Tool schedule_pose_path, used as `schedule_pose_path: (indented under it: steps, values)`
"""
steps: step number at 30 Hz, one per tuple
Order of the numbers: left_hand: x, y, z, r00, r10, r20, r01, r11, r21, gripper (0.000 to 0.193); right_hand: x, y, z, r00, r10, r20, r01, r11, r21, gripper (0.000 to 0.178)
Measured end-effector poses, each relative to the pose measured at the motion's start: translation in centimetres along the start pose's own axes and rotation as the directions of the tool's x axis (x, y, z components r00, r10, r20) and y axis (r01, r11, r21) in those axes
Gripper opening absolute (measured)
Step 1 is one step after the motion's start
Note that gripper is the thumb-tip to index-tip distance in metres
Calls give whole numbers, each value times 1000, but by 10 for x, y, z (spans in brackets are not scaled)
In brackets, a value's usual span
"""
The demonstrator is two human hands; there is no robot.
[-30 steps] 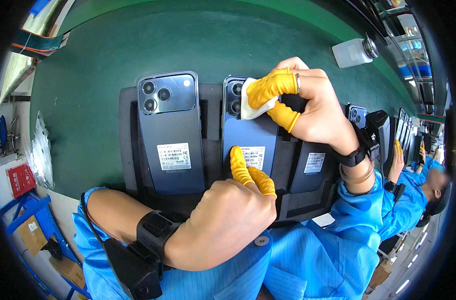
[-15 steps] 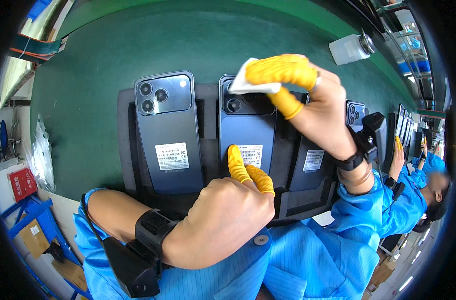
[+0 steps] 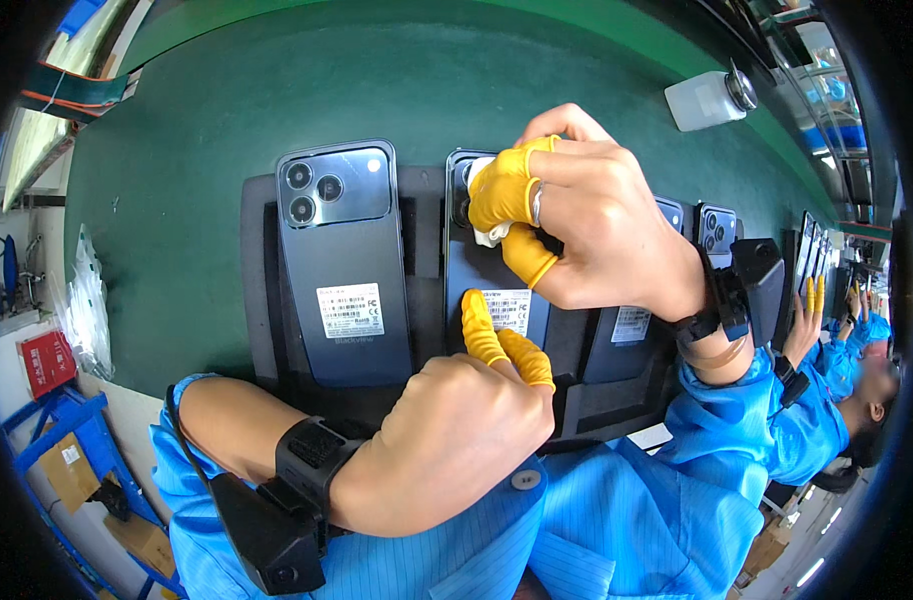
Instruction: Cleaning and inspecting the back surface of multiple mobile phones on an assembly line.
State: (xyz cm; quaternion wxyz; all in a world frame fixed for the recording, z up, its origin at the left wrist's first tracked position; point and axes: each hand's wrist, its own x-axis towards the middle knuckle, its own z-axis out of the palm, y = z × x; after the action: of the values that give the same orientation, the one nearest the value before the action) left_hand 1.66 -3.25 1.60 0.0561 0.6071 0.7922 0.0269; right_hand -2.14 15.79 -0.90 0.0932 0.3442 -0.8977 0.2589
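Three dark blue smartphones lie back up in a row on a black foam tray [image 3: 427, 195]. My right hand [image 3: 602, 215], with yellow finger cots on, pinches a folded white cloth [image 3: 491, 237] against the camera area of the middle smartphone [image 3: 465, 265], mostly covering its lenses. On that phone's lower part, beside its white label [image 3: 510, 308], my left hand [image 3: 442, 440] presses with yellow-covered fingers and holds it. The left smartphone [image 3: 352, 255] shows three lenses and a label. My right forearm partly hides the right smartphone [image 3: 617, 355].
A translucent bottle [image 3: 702, 102] with a metal top stands at the far right of the green table [image 3: 277, 75]. More phones [image 3: 717, 228] continue to the right, where a co-worker in blue [image 3: 827, 410] sits. Clear plastic bags [image 3: 87, 310] lie at the left edge, near a red box [image 3: 47, 362].
My right hand has lowered the cloth onto the camera area and turned, its fingers now bunched tighter around it. My left hand stays in place on the middle phone.
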Motion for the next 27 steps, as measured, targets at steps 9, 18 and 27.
schedule_pose_path:
  steps: [9,18,27]
  values:
    - [-1,2,1,1000,0,12,-1,999,48,30,-6,8,2,992,-22,-127,26,999,34,9]
    - [-1,1,0,1000,14,15,-14,1000,-4,30,-23,13,-5,975,179,-135,-154,972,177,15]
    - [-1,1,0,1000,21,8,-22,999,28,30,-28,9,-7,860,417,-294,-277,866,417,13]
